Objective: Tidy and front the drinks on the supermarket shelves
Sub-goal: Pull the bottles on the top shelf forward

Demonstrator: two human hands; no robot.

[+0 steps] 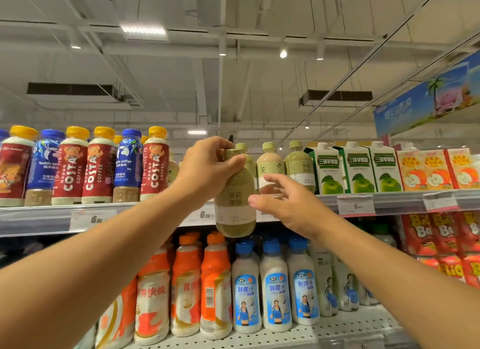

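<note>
- left hand grips the neck and cap of a green tea bottle, fingers curled round the top; the bottle hangs clear of the shelf, in front of the top shelf edge, tilted slightly with its base low.
- right hand is open, fingers spread and relaxed, thumb tip touching or just beside the right side of the held bottle at label height; it holds nothing.
- the held bottle's pale label faces the camera; lettering is blurred.
- on the top shelf just behind the hands stand three more bottles of the same kind: one partly hidden behind the held bottle, a beige tea bottle and a green one, all upright.
- left of the hands on the top shelf: a row of red coffee bottles with yellow caps, mixed with blue coffee bottles with blue caps, upright, labels forward.
- right of the tea bottles: three green apple juice cartons side by side, then orange drink packs.
- price tags sit along the top shelf edge.
- lower shelf: orange-capped milk drink bottles on the left, blue-capped coconut drink bottles in the middle, red packs on the right.
- a blue banner hangs at upper right.
</note>
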